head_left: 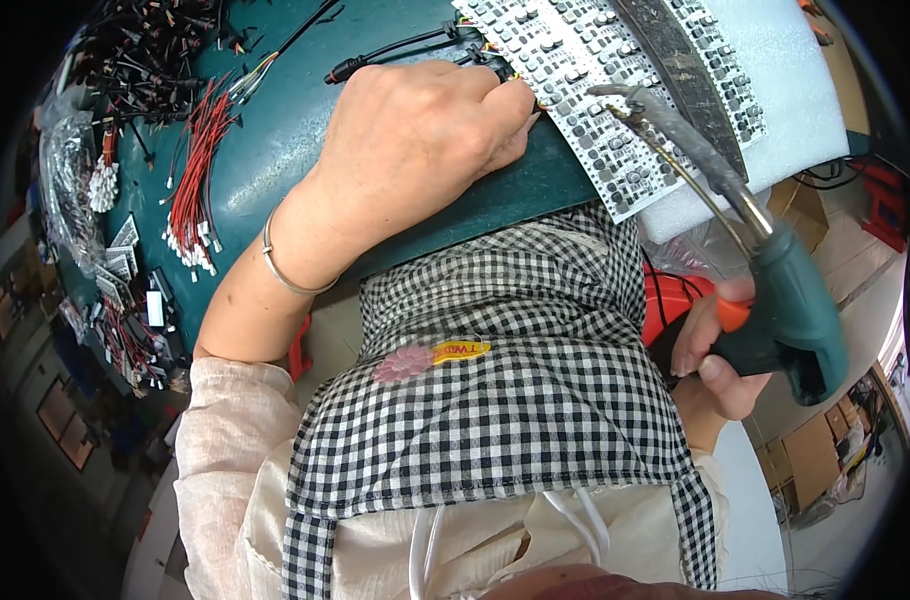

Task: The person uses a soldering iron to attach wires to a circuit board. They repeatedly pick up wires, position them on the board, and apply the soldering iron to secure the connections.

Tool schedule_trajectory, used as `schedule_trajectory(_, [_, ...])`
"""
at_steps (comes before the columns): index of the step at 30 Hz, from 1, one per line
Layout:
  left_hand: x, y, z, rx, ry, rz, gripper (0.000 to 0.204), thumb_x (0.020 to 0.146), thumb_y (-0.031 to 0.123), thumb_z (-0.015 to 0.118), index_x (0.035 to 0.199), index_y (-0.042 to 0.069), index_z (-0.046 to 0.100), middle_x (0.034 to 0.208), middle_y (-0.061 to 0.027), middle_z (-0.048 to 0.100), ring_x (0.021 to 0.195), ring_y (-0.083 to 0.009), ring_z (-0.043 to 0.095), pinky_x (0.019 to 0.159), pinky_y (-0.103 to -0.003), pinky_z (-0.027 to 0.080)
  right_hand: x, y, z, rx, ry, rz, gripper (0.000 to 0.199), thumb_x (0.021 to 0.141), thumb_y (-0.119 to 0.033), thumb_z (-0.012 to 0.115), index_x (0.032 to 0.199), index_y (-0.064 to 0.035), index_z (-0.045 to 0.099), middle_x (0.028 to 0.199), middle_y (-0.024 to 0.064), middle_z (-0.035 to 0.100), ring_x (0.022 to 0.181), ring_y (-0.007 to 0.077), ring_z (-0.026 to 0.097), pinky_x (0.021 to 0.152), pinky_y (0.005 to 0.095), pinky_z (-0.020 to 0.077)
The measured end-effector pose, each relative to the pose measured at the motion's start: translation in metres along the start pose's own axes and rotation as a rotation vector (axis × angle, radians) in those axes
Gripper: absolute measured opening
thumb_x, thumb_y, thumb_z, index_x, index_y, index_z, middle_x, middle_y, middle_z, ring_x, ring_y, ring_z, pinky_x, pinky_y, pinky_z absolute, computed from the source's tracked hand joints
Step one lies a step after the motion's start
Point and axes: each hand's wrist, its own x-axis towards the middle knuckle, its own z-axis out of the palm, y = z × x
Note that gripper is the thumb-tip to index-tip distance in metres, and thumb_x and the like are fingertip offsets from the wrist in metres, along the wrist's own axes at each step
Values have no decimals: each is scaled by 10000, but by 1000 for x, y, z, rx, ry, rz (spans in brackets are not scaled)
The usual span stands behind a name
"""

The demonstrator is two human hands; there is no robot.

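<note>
My right hand [720, 360] is wrapped round the grip of a green soldering gun [800, 300] with an orange trigger. Its dark metal barrel and thin feed tube point up and left, with the tip above a white circuit board panel [625, 150] full of small round components. At the panel's left edge, my left hand [430, 135] is closed, knuckles up; whatever its fingers pinch is hidden. Just beyond those knuckles lie a black cable [400, 48] with a plug end and a second short black cable end [487, 58], with coloured wires at the board's edge.
A dark flat bar [675, 70] lies across the panel, which rests partly on white foam [800, 100]. Left on the green table [275, 130] are red wires with white plugs [200, 170], a heap of black connectors [135, 70] and a clear plastic bag [70, 180].
</note>
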Motion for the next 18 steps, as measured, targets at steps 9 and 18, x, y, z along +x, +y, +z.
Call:
schedule_trajectory(9, [0, 0, -2, -10, -35, -20, 236, 733, 179, 737, 703, 97, 518, 578, -20, 500, 497, -187, 533, 430, -319, 416, 0, 2, -1, -2, -21, -15, 609, 723, -84, 660, 1202, 142, 359, 556, 75, 492, 427, 149, 461, 376, 232, 407])
schedule_trajectory(18, [-3, 2, -5, -298, 61, -190, 212, 740, 63, 744, 936, 57, 665, 794, -80, 675, 689, -169, 657, 588, -239, 501, -2, -2, 2, -17, 82, -29, 596, 719, -87, 667, 1182, 141, 369, 542, 78, 487, 423, 148, 443, 378, 236, 402])
